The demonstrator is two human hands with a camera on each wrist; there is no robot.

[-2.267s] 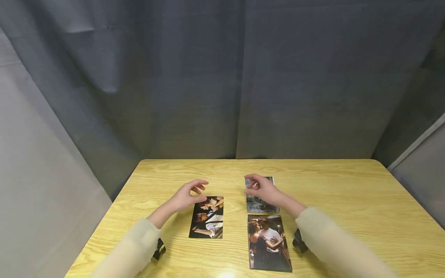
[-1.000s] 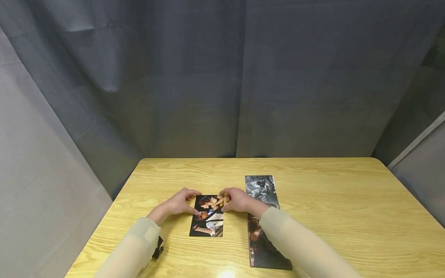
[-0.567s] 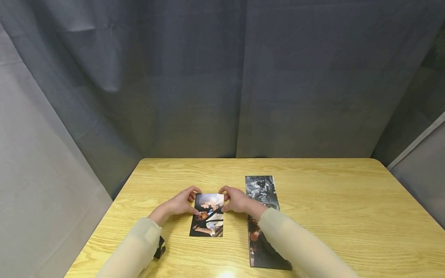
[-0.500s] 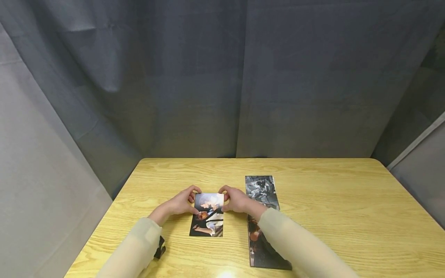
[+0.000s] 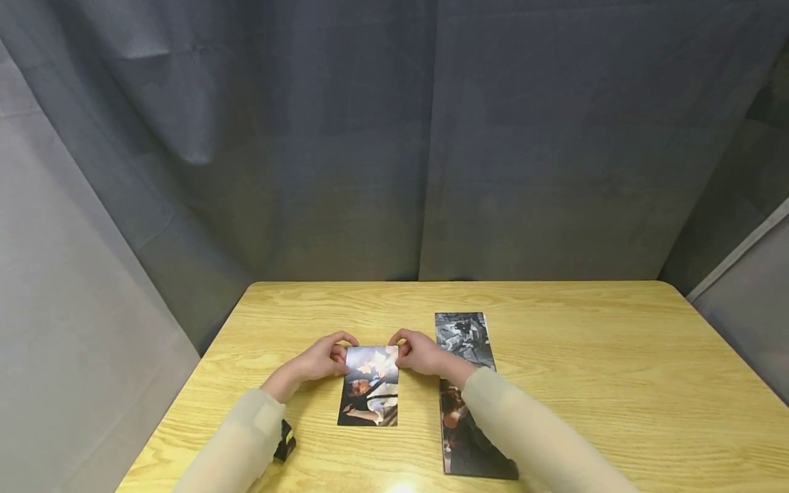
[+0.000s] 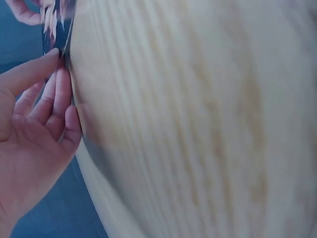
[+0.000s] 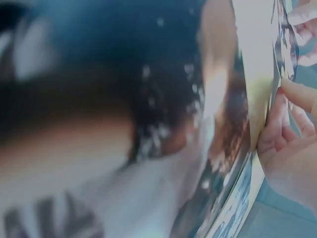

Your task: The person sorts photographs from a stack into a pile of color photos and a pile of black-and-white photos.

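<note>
1. A grey curtain [image 5: 394,137] hangs behind my yellow wooden table [image 5: 585,370], and everything I'm handling lies on the near left-centre of that table.

2. My left hand [image 5: 320,357] pinches the far left corner of a colour photo [image 5: 370,387], with fingers curled and the thumb on the edge. In the left wrist view, the fingertips [image 6: 59,84] meet the thin edge of the print.

3. My right hand [image 5: 420,352] pinches the far right corner of the same photo. In the right wrist view, the fingers [image 7: 292,124] close on the edge of the sheet, though the picture is blurred.

4. The photo's long axis runs from 12 to 6 o'clock, straight toward me. Its far end is lifted and catches glare, while the near end lies on the table.

5. From both hands the body of the photo extends toward 6 o'clock. The hands sit level at its far end, one at 9 and one at 3, so neither is nearer.

6. At 3 o'clock from the right hand lies a black-and-white photo [image 5: 462,337], near but not touching.

7. Just beyond it toward 6 o'clock lies a second colour photo [image 5: 459,438], partly hidden by my right sleeve [image 5: 530,438].

8. A small dark object [image 5: 285,440] sits by my left sleeve [image 5: 234,445]; I can't tell what it is.
</note>
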